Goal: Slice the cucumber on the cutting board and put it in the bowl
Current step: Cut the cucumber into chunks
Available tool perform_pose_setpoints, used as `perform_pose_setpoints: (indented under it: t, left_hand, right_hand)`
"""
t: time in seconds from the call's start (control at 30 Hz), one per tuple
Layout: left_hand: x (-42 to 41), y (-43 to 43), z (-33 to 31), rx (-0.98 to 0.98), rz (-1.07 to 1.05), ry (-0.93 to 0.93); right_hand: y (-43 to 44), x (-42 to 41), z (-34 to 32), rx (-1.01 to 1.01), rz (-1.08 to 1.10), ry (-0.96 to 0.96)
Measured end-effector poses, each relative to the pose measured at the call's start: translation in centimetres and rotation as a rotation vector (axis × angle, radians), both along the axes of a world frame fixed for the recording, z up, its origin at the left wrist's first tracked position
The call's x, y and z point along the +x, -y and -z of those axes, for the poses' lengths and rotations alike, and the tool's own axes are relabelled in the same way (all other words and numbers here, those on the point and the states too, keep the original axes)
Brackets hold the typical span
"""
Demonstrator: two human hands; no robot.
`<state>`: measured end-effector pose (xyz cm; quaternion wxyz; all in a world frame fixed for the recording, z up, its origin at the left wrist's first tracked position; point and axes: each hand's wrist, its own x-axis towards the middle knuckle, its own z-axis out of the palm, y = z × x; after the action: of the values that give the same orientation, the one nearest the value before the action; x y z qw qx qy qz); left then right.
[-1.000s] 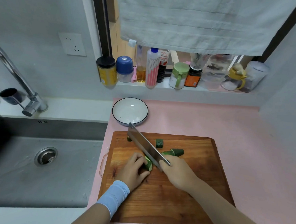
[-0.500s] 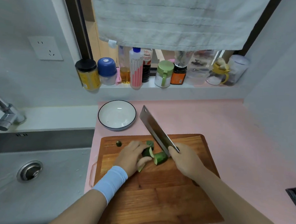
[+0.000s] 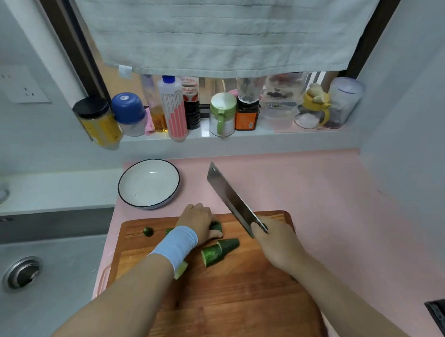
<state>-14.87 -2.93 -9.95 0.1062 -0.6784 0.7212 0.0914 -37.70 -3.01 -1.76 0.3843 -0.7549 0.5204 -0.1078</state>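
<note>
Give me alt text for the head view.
The left hand holds a cucumber piece on the cutting board while the right hand holds the cleaver clear of it. More cut pieces lie alongside; the bowl is empty.

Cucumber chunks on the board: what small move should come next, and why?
Probably lift the chunk under the left hand into the bowl: the bowl is empty and close by, and the right hand holds the cleaver raised off the cutting board.
</note>
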Motion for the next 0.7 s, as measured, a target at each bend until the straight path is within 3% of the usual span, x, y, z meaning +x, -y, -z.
perform_pose_setpoints:
  t: [0.13, 0.3, 0.4, 0.57, 0.7]
  left_hand:
    - [0.3, -0.9, 0.0, -0.058, -0.045, -0.069]
    - [2.2, -5.2, -0.9, -0.378, -0.201, -0.429]
    - [3.2, -9.0, -1.0, -0.319, -0.22, -0.486]
    - [3.6, -13.3, 1.0, -0.107, -0.114, -0.271]
    - [3.6, -14.4, 1.9, -0.123, -0.182, -0.395]
  right_hand:
    - [0.3, 0.5, 0.7, 0.021, -0.025, 0.007]
    - [-0.4, 2.0, 0.7, 0.027, -0.057, -0.011]
    - [-1.4, 3.4, 0.4, 0.027, -0.069, -0.023]
    - [-3.5, 5.9, 0.2, -0.016, -0.083, -0.051]
    - [-4.9, 7.2, 0.5, -0.028, -0.113, -0.072]
